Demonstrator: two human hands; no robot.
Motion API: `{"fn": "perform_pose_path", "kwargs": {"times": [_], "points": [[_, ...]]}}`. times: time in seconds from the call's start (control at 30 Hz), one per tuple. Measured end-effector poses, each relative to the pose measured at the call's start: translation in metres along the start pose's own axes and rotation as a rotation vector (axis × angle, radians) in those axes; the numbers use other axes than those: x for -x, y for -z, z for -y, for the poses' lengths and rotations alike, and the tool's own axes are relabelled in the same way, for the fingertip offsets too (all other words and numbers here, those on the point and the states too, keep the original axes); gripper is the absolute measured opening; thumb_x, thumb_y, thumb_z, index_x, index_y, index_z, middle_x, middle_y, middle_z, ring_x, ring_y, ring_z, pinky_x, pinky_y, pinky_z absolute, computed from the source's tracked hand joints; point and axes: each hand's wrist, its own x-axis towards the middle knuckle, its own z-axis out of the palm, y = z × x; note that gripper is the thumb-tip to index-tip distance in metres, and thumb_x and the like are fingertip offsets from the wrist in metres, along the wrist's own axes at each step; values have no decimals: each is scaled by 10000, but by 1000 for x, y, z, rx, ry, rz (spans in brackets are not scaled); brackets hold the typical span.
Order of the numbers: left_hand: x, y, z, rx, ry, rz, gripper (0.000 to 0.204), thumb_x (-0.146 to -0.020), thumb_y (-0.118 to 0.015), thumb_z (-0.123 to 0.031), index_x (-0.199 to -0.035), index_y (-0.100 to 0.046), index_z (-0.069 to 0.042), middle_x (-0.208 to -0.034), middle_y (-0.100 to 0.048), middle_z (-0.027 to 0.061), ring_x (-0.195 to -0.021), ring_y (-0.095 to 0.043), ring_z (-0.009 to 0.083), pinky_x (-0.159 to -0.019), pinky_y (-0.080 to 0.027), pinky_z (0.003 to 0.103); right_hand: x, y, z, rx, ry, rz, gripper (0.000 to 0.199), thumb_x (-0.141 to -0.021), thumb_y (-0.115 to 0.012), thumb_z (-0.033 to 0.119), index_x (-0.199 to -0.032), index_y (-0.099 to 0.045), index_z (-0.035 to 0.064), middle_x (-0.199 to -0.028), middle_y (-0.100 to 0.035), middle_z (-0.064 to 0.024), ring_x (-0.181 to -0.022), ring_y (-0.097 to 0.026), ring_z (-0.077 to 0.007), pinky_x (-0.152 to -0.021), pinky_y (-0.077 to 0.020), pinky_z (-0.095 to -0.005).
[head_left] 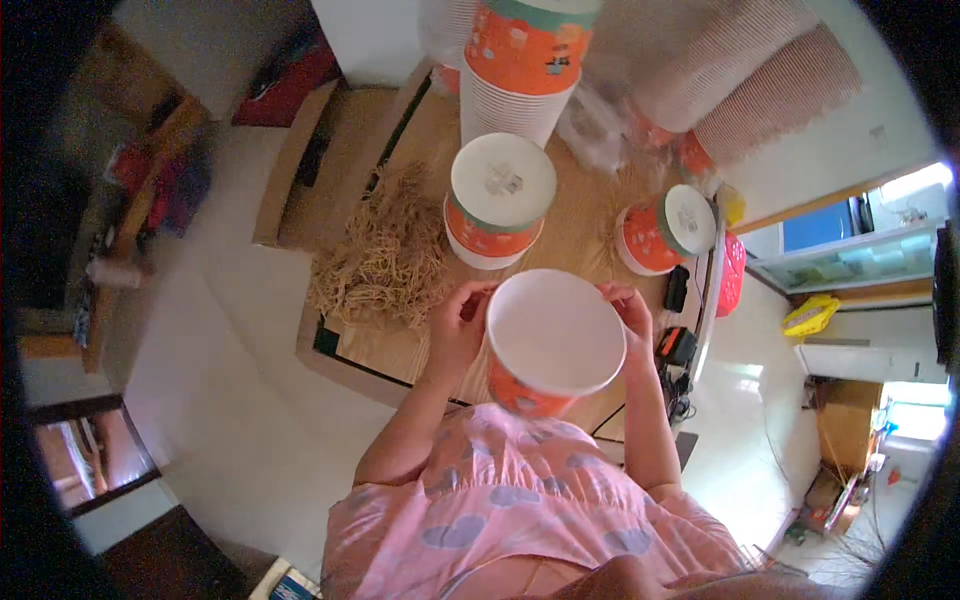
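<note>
My left hand (462,318) and my right hand (632,314) grip the two sides of a paper tub (535,402). It is held near my chest, its open mouth tilted up, showing a white inside with nothing in it. Its outer wall is orange with small pictures. Just beyond it, upside-down paper tubs (492,243) of the same orange, white and green kind stand nested on the wooden table (585,225). Left of those tubs, near my left hand, lies a loose heap of brown shredded paper (385,255).
Behind stands a tall nested stack of tubs (520,110). More tub stacks in clear plastic (740,75) lie at the back right. Another upside-down tub (655,235) sits on the right, near a black-and-orange device (677,345) and cables. A cardboard box (330,175) adjoins the table's left edge.
</note>
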Motion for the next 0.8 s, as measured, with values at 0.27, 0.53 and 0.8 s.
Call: {"fn": "perform_pose_path", "kwargs": {"times": [0.27,0.53,0.8], "points": [[44,-3,24,-19,48,-17,190,-912,-450,-128,-1014,-554,-7,-892,-578,73,-811,-555,141,-701,-449,272,44,-24,6,95,-55,-209,167,-891,-480,66,-1031,-535,-6,-1008,-585,-64,-937,-525,-129,-839,-408,-258],[52,-4,11,-99,85,65,193,-907,-474,-141,-986,-577,2,-893,-601,63,-802,-559,128,-708,-456,257,60,-37,37,196,-322,-122,254,-837,-526,49,-1090,-534,48,-951,-571,-20,-848,-526,-84,-721,-425,-209],[40,3,-3,6,201,33,346,-927,-429,-298,-948,-602,1,-836,-627,54,-725,-566,101,-657,-451,233,75,-40,26,295,-132,-291,397,-764,-448,-83,-1127,-483,73,-757,-383,40,-653,-406,-31,-577,-349,-169]]}}
